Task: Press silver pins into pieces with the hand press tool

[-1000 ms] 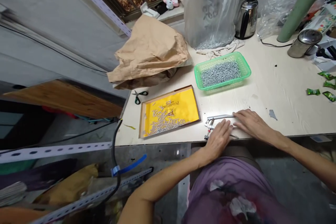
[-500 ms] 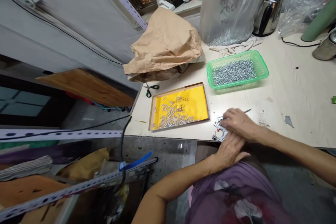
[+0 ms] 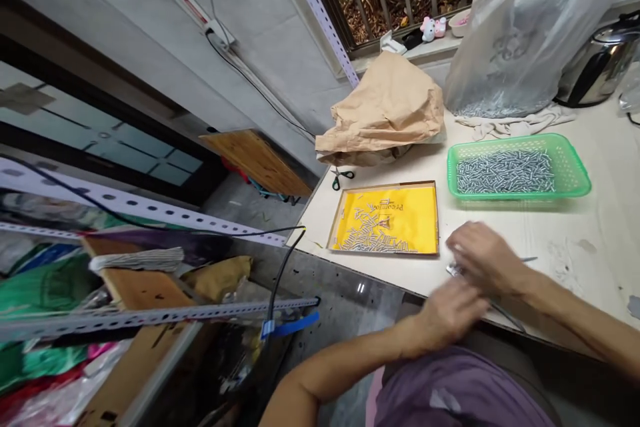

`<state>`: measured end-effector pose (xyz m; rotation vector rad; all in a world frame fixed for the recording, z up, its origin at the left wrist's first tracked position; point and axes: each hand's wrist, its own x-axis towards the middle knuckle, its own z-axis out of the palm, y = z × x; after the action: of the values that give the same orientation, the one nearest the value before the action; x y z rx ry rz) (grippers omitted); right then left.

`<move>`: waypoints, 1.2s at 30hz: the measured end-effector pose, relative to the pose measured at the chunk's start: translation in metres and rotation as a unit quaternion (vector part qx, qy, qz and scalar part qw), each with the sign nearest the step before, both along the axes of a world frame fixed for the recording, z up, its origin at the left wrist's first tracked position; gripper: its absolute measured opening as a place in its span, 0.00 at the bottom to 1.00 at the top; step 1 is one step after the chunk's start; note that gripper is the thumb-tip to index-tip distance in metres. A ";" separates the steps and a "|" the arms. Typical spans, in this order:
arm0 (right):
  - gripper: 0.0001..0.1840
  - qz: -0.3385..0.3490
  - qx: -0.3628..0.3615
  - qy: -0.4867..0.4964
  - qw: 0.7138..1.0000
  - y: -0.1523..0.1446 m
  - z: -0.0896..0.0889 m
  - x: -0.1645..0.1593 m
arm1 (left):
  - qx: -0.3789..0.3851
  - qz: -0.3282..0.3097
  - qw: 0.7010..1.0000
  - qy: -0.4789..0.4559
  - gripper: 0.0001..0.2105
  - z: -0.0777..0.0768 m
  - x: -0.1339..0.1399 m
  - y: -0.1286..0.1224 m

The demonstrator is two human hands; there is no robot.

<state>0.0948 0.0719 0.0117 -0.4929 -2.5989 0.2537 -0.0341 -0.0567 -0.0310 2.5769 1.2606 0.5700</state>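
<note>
Both hands blur at the worktop (image 3: pixel 550 240) edge. The right hand (image 3: pixel 483 257) lies over a metal hand tool (image 3: pixel 505 265); the left hand (image 3: pixel 450 313) sits just below it. Finger grip cannot be told. The tool, near the edge, could slip off.

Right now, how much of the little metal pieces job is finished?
Done, it seems: a small heap of silver pieces lies in the yellow-lined shallow box. In hand: both the left hand and right hand are on a metal hand tool, blurred. Left: the green plastic basket looks full, and the clear plastic bag holds more.
</note>
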 end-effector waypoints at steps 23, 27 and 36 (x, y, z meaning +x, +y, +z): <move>0.12 -0.129 -0.143 -0.182 0.964 -0.076 -0.025 0.091 | -0.194 0.249 0.942 -0.112 0.08 0.023 -0.066 0.036; 0.12 -0.166 -0.066 -0.234 0.956 -0.059 -0.020 0.095 | -0.176 0.185 0.963 -0.087 0.09 0.004 -0.025 0.014; 0.13 -0.160 -0.063 -0.213 0.962 -0.054 -0.022 0.106 | -0.275 0.246 0.912 -0.180 0.10 0.000 -0.017 0.004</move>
<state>0.2013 0.0183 -0.0107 -1.1084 -2.8629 0.2230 -0.0515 -0.0526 -0.0312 1.6134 1.6428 0.6241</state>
